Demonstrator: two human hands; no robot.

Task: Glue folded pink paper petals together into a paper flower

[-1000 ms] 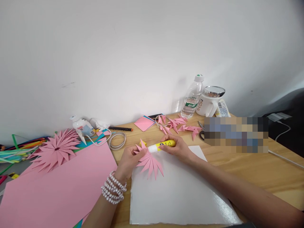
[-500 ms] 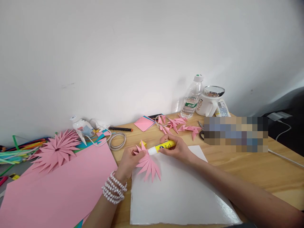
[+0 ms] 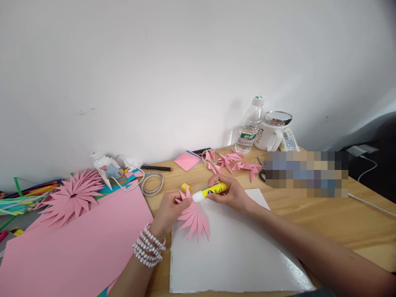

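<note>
My left hand (image 3: pixel 167 210), with a pearl bracelet at the wrist, pinches a pink folded paper fan piece (image 3: pixel 194 218) by its upper left corner. My right hand (image 3: pixel 232 194) grips a yellow glue stick (image 3: pixel 210 191). Its white tip touches the top of the pink piece. Both rest over a white sheet (image 3: pixel 229 255) on the wooden table. A small yellow cap (image 3: pixel 185 188) lies just behind the pink piece.
A large pink paper sheet (image 3: pixel 77 239) and a finished pink paper flower (image 3: pixel 72 196) lie at left. Folded pink pieces (image 3: pixel 230 161), a pink square (image 3: pixel 187 160), a water bottle (image 3: pixel 249 128), a white mug (image 3: pixel 272 132), scissors, a cable coil (image 3: pixel 152 183) and a pen sit near the wall.
The pink fan piece has turned slightly under my left hand, and the glue stick tip has shifted a little to the left along its top.
</note>
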